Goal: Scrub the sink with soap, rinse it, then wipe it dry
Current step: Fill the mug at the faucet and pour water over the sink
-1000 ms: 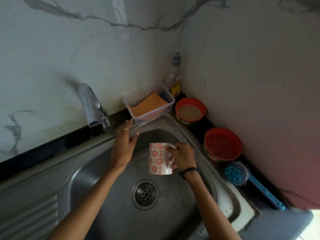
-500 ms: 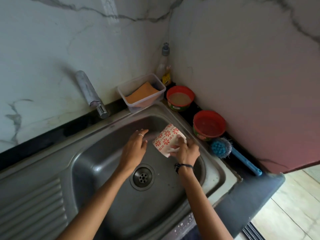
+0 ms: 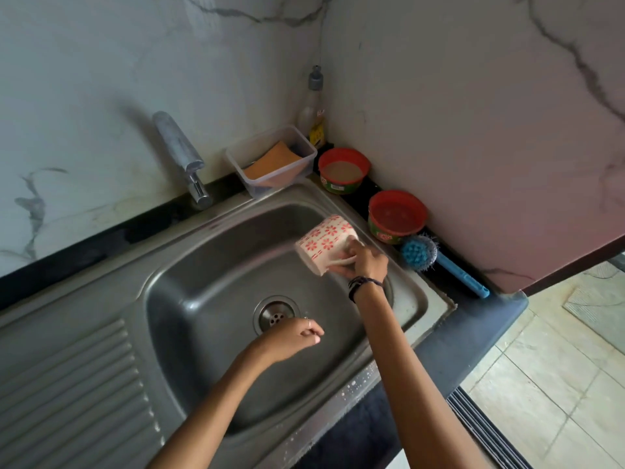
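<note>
At frame centre, over our stainless steel sink point(image 3: 209, 265), our right hand point(image 3: 363, 262) gripped a tilted red-flowered white mug point(image 3: 323, 242); our left hand point(image 3: 291, 336) hung below, fingers loosely curled, holding nothing.

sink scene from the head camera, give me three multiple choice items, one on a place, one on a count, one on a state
1. Where does the blue brush lie?
A. in the basin
B. on the counter right of the sink
C. in the clear tub

2. How many red-rimmed round tubs stand by the wall?
A. one
B. two
C. four

3. How is the flowered mug held?
A. tipped over the basin
B. upright on the drain
C. upside down on the counter

Answers: 1 B, it rests by the right rim. 2 B, tubs at and. 3 A, the right hand grips it tilted.
</note>
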